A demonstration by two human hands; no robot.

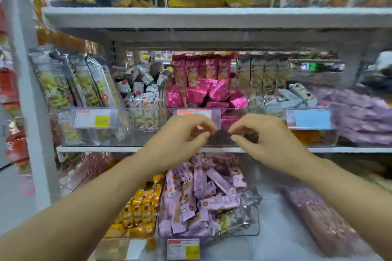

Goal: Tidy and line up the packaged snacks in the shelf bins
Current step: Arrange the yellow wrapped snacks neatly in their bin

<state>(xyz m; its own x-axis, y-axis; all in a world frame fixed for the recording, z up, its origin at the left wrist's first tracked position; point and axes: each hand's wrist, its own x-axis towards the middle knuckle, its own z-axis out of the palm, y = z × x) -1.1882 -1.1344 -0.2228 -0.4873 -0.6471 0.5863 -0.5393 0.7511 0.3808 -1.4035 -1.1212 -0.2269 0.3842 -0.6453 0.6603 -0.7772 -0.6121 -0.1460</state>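
Note:
Shiny pink snack packets [212,93] lie jumbled in a clear bin [239,110] on the middle shelf. A row of red-pink packets [199,70] stands upright behind them. My left hand [182,135] and my right hand [261,137] hover side by side just in front of this bin's front wall. Each has its fingers curled and its thumb and forefinger pinched together. I see nothing held in either hand. On the shelf below, a clear bin holds a loose heap of lilac packets [201,197].
White and brown packets [144,95] fill the bin to the left, and tall grey-yellow packs [84,82] lean beside them. Grey-blue packets [292,97] and purple ones [360,116] lie to the right. Yellow packets [142,207] stand lower left. The upper shelf [212,17] overhangs.

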